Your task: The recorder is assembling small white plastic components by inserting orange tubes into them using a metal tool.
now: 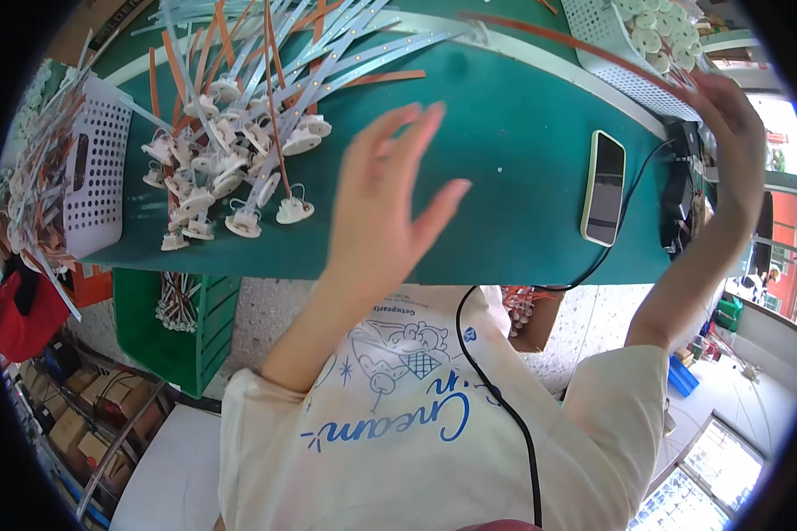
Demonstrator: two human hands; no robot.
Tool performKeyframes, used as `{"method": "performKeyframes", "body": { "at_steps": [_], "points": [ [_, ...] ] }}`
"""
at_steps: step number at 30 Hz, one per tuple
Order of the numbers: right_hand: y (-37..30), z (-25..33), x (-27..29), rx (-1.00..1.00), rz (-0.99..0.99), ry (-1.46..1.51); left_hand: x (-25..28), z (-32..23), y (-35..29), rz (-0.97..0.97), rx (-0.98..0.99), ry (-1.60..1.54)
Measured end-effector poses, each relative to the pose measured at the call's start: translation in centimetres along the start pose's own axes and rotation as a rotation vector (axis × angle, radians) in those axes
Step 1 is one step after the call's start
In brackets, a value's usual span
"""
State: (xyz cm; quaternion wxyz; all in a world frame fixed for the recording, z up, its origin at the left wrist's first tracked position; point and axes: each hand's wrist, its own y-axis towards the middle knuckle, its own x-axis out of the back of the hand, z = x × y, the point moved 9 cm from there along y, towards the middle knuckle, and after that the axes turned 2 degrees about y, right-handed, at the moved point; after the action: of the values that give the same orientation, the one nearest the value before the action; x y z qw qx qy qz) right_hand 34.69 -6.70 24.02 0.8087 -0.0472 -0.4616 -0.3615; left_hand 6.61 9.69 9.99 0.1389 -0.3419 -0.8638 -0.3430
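Note:
Above the green table my left hand is raised, its fingers apart and nothing in it. A pile of white round bases with attached LED strips, some pale with small dots and some orange-brown, lies to its left. My right hand is at the far right, beside a white perforated basket of white round parts. Its fingers close around one end of a long orange-brown LED strip, which stretches leftward over the table's far part. The exact grip is blurred.
A phone in a pale case lies on the table, with a black cable beside it. At left stands another white basket filled with strips. Below the table edge are a green crate and a cardboard box holding parts.

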Motion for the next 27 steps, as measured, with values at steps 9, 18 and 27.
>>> {"method": "performKeyframes", "body": {
  "at_steps": [9, 18, 27],
  "points": [
    [-7.2, 2.3, -2.3, 0.283, -0.077, 0.714, -10.7, 0.8, -0.3, 0.346, -0.017, 0.19],
    [-12.5, -0.1, -21.3, -0.345, 0.016, 0.792, -7.4, -0.6, -1.0, 0.001, -0.122, 0.274],
    [-12.7, 0.0, -21.5, -0.311, 0.037, 0.749, -7.3, -0.5, -1.8, 0.06, -0.069, 0.345]
  ]
}}
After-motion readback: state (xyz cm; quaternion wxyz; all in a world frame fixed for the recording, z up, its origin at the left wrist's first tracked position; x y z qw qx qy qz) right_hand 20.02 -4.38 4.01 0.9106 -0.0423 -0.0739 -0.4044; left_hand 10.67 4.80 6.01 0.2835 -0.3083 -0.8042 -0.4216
